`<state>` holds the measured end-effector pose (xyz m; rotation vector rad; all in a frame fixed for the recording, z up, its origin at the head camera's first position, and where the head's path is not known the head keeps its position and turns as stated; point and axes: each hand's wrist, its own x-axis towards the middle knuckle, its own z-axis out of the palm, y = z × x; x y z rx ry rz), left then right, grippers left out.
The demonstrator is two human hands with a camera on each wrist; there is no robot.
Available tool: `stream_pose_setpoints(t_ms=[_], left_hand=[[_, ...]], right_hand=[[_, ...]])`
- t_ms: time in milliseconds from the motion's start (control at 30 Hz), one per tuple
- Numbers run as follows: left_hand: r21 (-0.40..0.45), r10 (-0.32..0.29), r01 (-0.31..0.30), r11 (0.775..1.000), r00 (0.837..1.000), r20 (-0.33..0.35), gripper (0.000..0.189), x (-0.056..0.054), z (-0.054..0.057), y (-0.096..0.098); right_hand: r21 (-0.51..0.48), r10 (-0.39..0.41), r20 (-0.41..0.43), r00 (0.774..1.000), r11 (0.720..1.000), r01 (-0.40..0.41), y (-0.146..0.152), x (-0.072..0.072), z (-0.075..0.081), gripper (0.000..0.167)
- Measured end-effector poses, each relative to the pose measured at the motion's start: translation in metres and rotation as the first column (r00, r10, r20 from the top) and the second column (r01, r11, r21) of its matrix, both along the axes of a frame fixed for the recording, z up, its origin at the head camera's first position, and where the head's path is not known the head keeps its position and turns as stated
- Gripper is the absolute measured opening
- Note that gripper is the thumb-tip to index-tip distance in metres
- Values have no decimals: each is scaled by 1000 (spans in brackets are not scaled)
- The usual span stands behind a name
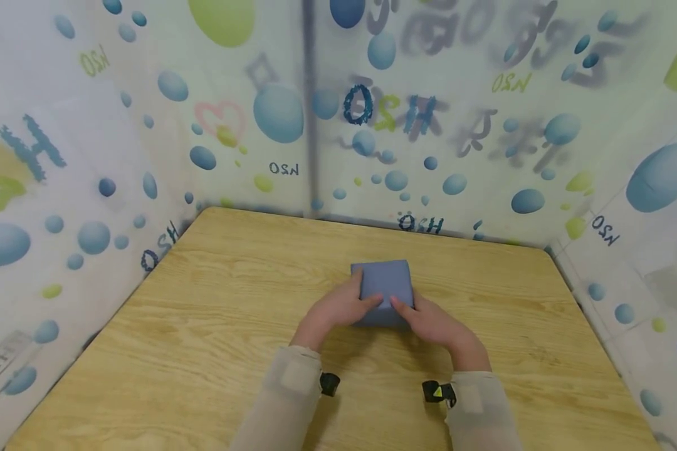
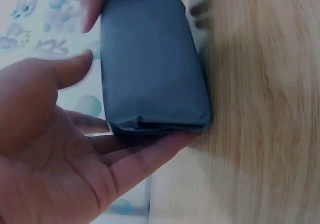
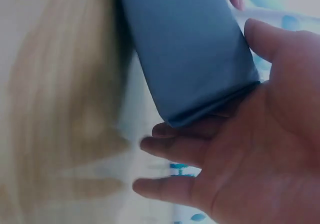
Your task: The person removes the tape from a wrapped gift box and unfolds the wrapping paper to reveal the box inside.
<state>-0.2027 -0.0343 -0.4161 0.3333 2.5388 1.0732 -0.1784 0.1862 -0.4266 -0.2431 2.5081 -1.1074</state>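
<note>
Box [image 1: 386, 282] between left hand [image 1: 344, 305] and right hand [image 1: 439, 322], both gripping its sides; two right fingers [image 3: 167, 190] stand off it. Box looks raised from the table [image 1: 231, 294]. Risk: smooth skin, uneven pressure could let it slip or tip. Under box, wood grain. Beyond and either side of box, walls [image 1: 474, 210]: blobs [image 1: 279, 113], mirrored lettering [image 1: 420, 114].

The box [image 1: 386, 280] is covered in smooth, matt, paper-like material, creased at the left end; the table [image 1: 203, 313] is faced with wood grain.
</note>
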Motion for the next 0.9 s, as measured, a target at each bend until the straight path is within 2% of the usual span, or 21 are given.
stream_pose_setpoints(t_ms=[100, 200, 333, 400, 467, 533, 600, 667, 700, 800, 900], left_hand=[[24, -23, 21, 999, 998, 66, 95, 2, 2, 2], [30, -14, 11, 999, 995, 101, 95, 3, 5, 2], [35, 54, -56, 998, 997, 52, 85, 2, 12, -1], [40, 92, -93, 995, 996, 16, 80, 1, 13, -2], [81, 127, -129, 988, 992, 18, 81, 0, 13, -4], [200, 146, -157, 967, 987, 73, 80, 0, 14, -5], [316, 144, -183, 931, 979, 141, 82, 0, 15, -6], [379, 128, -195, 905, 973, 195, 86, 0, 16, -6], [383, 111, -183, 906, 973, 204, 91, 1, 17, -6], [341, 68, -133, 931, 978, 196, 106, 2, 18, -6], [327, 42, -101, 940, 982, 183, 105, 3, 16, -7]], right_hand=[[-8, 11, -32, 999, 1000, -11, -1, 2, 7, 91], [-14, -2, -38, 999, 1000, 2, -1, 5, 16, 93], [-82, -39, -39, 999, 996, 35, -3, 9, 28, 92], [-125, -53, -62, 997, 991, 45, -5, 11, 34, 87], [-164, -55, -101, 993, 986, 38, -8, 12, 38, 81], [-199, -61, -150, 987, 980, 30, -9, 13, 43, 74], [-208, -60, -206, 977, 978, 16, -11, 15, 46, 69], [-208, -61, -255, 965, 978, 7, -12, 16, 47, 65], [-202, -54, -278, 959, 979, -3, -12, 16, 46, 63], [-186, -22, -317, 948, 982, -40, -14, 17, 44, 59], [-159, 10, -350, 937, 985, -69, -16, 17, 41, 57]])
